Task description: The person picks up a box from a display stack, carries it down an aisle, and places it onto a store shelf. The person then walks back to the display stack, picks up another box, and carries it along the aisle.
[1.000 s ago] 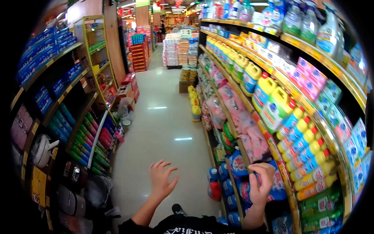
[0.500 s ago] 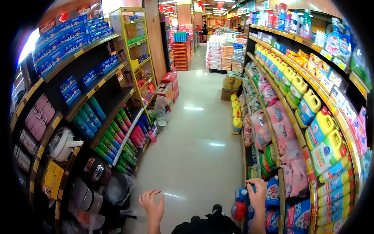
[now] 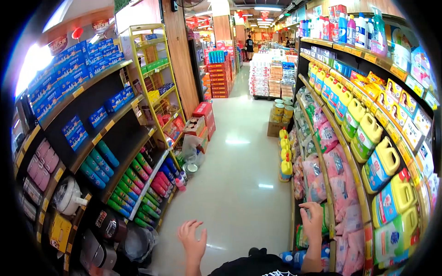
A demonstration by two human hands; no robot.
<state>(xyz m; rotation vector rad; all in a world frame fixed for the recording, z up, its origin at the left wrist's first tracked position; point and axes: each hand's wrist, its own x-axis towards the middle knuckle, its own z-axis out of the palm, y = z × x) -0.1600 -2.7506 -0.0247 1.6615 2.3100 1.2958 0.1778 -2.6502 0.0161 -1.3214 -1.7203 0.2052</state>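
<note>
Above the pale aisle floor, my left hand is raised with its fingers apart and nothing in it. My right hand is lifted in front of the lower right shelves, fingers curved and apart from the thumb, holding nothing visible. Beyond it lie pink bags on the shelf, with green packs partly hidden behind the hand. Blue bottles show low beside my right forearm. Neither hand touches any goods.
Left shelves carry blue boxes, spray cans and a white pot. Yellow jugs line the right shelf. Yellow-capped bottles and cans stand along the aisle's right edge. A person is far ahead.
The view has swung left and tilted up a little, bringing more of the left shelves into sight. Both hands stay raised, fingers still apart. The low shelf goods have slid down the view.
</note>
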